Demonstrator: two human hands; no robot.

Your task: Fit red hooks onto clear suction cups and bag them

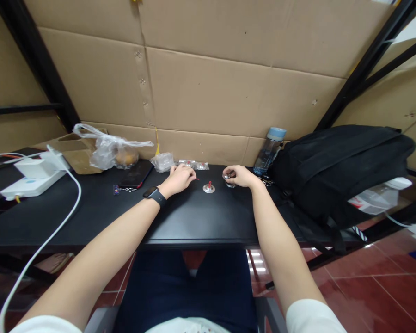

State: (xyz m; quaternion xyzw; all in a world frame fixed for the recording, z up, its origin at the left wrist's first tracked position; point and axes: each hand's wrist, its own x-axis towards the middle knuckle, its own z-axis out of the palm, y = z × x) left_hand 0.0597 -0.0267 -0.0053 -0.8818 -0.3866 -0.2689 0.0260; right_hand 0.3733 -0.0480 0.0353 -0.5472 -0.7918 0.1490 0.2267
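Observation:
On the black table lies a shiny round metal disc (205, 189) with a small red loop-shaped piece (210, 185) standing on it. Left of the disc is my left hand (180, 179), palm down with curled fingers. A thin red piece (197, 179) sticks out at its fingertips; its kind is too small to tell. My right hand (241, 176) pinches a small shiny round metal piece (226, 176) between thumb and fingers. Just under it sits another shiny round metal piece (230, 185), partly covered by the fingers. Behind my left hand lie small clear packets (201, 165).
A clear plastic box (163, 162), a dark phone (136, 175) and a knotted plastic bag (106, 150) stand left. Beyond are a white power strip (31, 185) and cable (55, 231). To the right are a blue-capped bottle (267, 150) and black backpack (319, 171). Cardboard (208, 88) walls the back.

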